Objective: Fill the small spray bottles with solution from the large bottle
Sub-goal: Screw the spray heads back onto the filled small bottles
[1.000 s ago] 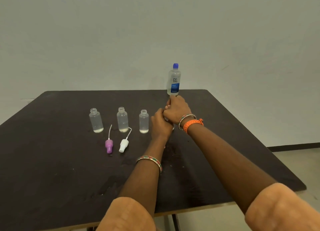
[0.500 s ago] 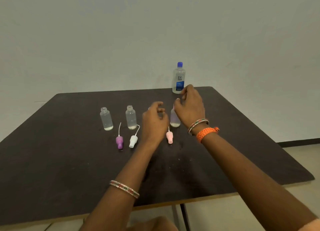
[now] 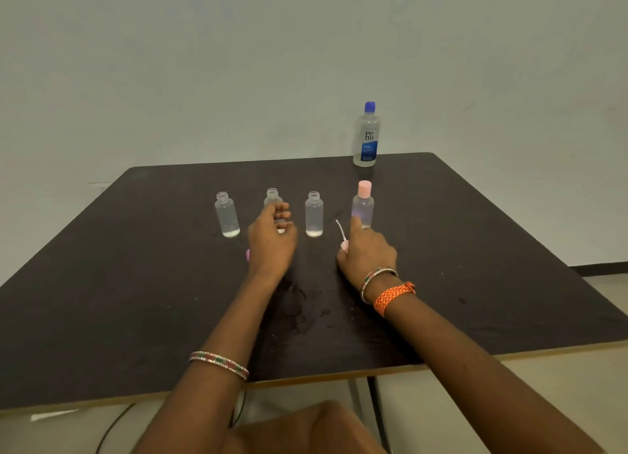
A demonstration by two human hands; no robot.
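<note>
1. While the large bottle (image 3: 366,135) stands upright with its blue cap on at the far edge of the dark table (image 3: 102,300), 4 small bottles line up in a row nearer the person.
2. Of that row, the pink-capped bottle (image 3: 363,205) stands almost straight in front of the large bottle; left of it come 3 uncapped ones: the third bottle (image 3: 313,214), the second bottle (image 3: 272,197) and the first bottle (image 3: 227,214).
3. The right hand (image 3: 368,254) rests on the table just in front of the pink-capped bottle, index finger straight and reaching its base; a pink spray head (image 3: 343,241) lies at the hand's left edge, and whether the thumb holds it I cannot tell.
4. The left hand (image 3: 271,241) hovers with fingers loosely curled, gripping nothing, and hides the lower part of the second bottle.
5. A purple spray head (image 3: 248,254) peeks out at the left hand's left edge.
</note>
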